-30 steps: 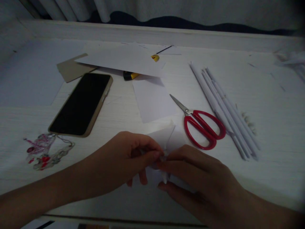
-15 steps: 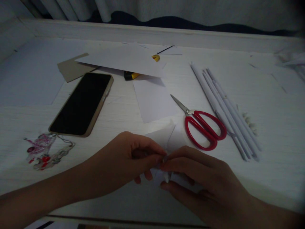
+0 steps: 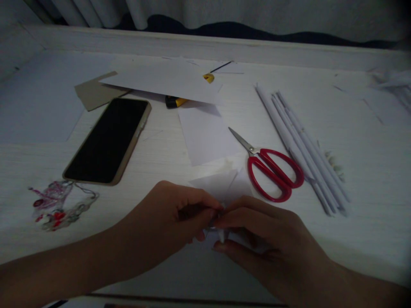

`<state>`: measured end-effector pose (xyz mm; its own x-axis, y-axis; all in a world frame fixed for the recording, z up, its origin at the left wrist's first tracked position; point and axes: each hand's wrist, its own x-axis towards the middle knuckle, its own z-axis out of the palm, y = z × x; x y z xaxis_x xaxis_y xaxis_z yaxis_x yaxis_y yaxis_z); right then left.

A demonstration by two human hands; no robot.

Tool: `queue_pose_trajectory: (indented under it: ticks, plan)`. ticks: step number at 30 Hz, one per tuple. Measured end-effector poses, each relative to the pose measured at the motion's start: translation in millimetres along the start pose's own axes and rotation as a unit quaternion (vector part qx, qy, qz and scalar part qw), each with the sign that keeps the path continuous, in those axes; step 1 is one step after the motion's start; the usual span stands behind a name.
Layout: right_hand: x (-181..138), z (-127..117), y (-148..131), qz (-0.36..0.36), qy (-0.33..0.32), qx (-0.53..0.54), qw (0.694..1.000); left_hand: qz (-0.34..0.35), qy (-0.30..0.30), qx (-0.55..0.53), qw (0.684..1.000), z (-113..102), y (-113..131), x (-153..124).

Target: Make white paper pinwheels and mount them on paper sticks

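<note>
Near the table's front edge, my left hand (image 3: 183,216) and my right hand (image 3: 266,233) meet at their fingertips. Between them they pinch a small piece of white paper (image 3: 222,235), mostly covered by the fingers; its exact shape I cannot make out. Just beyond the hands lie cut white paper pieces (image 3: 216,182). Scissors (image 3: 272,173) with red handles rest to the right, beyond my right hand, their blades together. Another white paper piece (image 3: 204,137) lies flat farther back.
A phone (image 3: 109,141) with a beaded charm strap (image 3: 61,209) lies at left. Several rolled paper sticks (image 3: 302,149) lie at right. A large paper sheet (image 3: 167,81) partly covers a yellow-and-black tool (image 3: 175,102) and a piece of cardboard (image 3: 96,92).
The fingers have shifted slightly around the small paper, both hands still pinching it. The whole view has moved a little; the things on the table have stayed in place.
</note>
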<state>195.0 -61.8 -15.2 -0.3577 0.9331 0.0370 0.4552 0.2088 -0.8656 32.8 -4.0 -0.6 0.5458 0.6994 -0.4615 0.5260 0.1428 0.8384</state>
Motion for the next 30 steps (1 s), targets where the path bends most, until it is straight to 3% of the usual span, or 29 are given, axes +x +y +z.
queue_pose_trajectory:
  ticks: [4,8,10,22,30]
  plan:
    - [0,1,1,0.031,0.006,0.025,0.999,-0.015,-0.025,0.009,1.0,0,3,0]
    - [-1,3,1,0.059,0.012,0.048,0.997,0.004,0.001,0.029,1.0,0,4,0]
    - [-1,4,1,0.07,0.016,0.061,0.996,0.004,-0.015,0.034,0.999,0,3,0]
    - [-2,10,7,0.095,0.04,0.107,0.989,0.027,-0.03,0.002,0.999,2,-13,4]
    - [-3,3,3,0.1,0.026,0.05,0.993,0.029,-0.081,-0.034,0.996,-4,-12,5]
